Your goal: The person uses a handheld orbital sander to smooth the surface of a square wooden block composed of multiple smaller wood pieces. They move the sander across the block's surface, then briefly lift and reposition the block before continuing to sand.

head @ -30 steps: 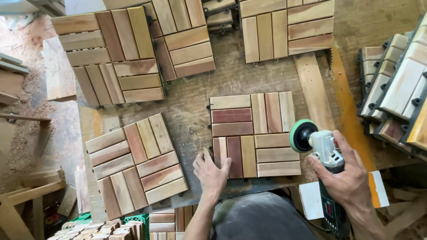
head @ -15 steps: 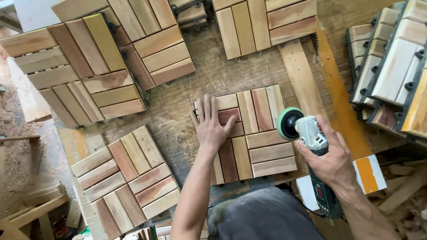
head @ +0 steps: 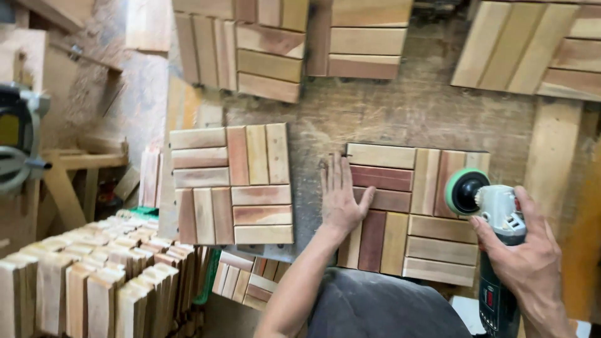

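A square wooden deck tile [head: 426, 250] of short slats lies on the worn workbench [head: 375, 119] in front of me. My left hand [head: 343, 197] lies flat on the tile's left edge, fingers spread. My right hand [head: 529, 260] grips the grey body of a power sander [head: 494, 209]. Its black pad with a green rim hovers over the tile's upper right slats.
A second slat tile [head: 231, 184] lies to the left on the bench. More tiles [head: 269, 44] sit along the far edge. Stacks of wood slats [head: 100, 275] stand on end at lower left. A plank [head: 551, 163] runs along the right.
The view has swung left and the bench has shifted right. My left hand stays on the tile's left side. The sander stays over its right side.
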